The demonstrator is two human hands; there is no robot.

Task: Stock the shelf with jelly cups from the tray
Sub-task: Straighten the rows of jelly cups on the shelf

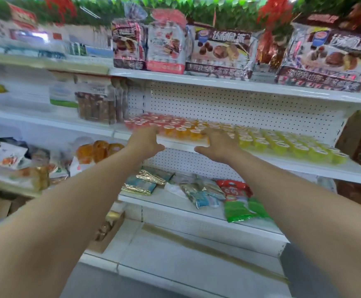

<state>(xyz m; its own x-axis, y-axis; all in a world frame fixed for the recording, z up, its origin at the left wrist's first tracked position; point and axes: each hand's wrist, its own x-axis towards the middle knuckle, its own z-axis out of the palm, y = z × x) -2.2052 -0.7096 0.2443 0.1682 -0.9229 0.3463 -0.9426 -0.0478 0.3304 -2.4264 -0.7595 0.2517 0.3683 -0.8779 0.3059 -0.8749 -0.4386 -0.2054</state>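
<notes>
Fingers of left hand and right hand curl at cups; grip unclear. Dragging toward 6 o'clock could tip them off shelf.

We are in a shop, a grocery aisle. White metal shelving with a perforated back panel runs across the frame in tiers. Along the top we see large bagged cakes with printed labels. In the middle, jelly cups stand in rows sorted red, orange and yellow. At lower centre, snack packets lie loose. At the left are more packaged foods, blurred.
</notes>
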